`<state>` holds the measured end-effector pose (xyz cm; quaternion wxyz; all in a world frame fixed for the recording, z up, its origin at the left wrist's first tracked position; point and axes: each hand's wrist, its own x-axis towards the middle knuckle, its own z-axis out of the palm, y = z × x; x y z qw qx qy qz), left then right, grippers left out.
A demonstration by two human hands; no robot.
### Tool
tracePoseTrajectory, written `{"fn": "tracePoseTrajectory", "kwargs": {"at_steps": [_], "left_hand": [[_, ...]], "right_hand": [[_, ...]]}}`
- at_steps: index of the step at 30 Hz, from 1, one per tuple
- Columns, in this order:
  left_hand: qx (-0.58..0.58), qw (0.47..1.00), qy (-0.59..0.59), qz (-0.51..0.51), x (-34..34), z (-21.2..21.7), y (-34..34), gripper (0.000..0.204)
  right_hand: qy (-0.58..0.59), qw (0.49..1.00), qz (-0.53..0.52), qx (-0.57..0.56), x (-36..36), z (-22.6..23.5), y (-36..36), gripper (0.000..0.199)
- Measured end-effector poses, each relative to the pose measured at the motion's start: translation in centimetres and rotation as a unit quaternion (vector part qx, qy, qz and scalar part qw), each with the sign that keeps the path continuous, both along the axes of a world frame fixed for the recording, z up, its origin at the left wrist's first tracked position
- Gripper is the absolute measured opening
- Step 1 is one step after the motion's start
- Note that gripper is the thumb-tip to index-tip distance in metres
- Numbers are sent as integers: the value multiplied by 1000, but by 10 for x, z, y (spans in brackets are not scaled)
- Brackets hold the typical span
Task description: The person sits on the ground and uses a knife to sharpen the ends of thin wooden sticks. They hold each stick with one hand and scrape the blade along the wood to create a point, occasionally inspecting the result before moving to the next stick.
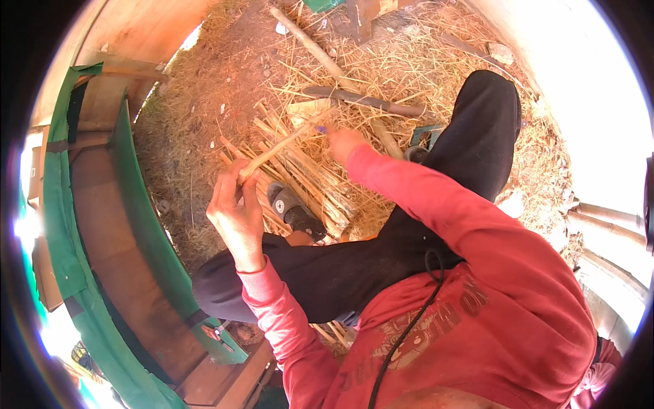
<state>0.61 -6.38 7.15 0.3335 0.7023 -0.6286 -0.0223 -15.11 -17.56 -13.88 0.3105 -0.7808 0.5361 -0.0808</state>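
Note:
A pale, thin wooden stick [283, 144] slants up and to the right in front of me. My left hand [235, 204] pinches its near end between thumb and fingers. Close to the stick's far part, my right hand [344, 144] is closed round a small tool with a blue part [321, 129]; its kind is too small to make out. Beneath the stick lies a bundle of split wooden sticks [310, 178] on the ground. A light wooden block [300, 111] sits at the bundle's far end, partly hidden behind the stick.
A dark branch [368, 101] crosses a longer pole [313, 51] on the straw-strewn ground. My sandalled foot [294, 208] rests against the bundle. To the left stands a long wooden frame edged with green sheeting [71, 225]. Pliers-like handles [216, 330] show at its near end.

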Motion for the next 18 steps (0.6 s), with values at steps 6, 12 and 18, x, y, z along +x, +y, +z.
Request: {"fn": "tracePoseTrajectory", "kwargs": {"at_steps": [6,12,18], "left_hand": [[-15,998,-19,60,14,0,-2,19],[-4,998,-27,54,17,-5,-2,20],[-18,1000,-8,17,-1,1,-4,20]], "right_hand": [[82,996,37,-13,10,-26,-22,40],[-257,936,-36,237,-1,-48,-47,24],[174,979,108,2,-23,-16,-32,36]]}}
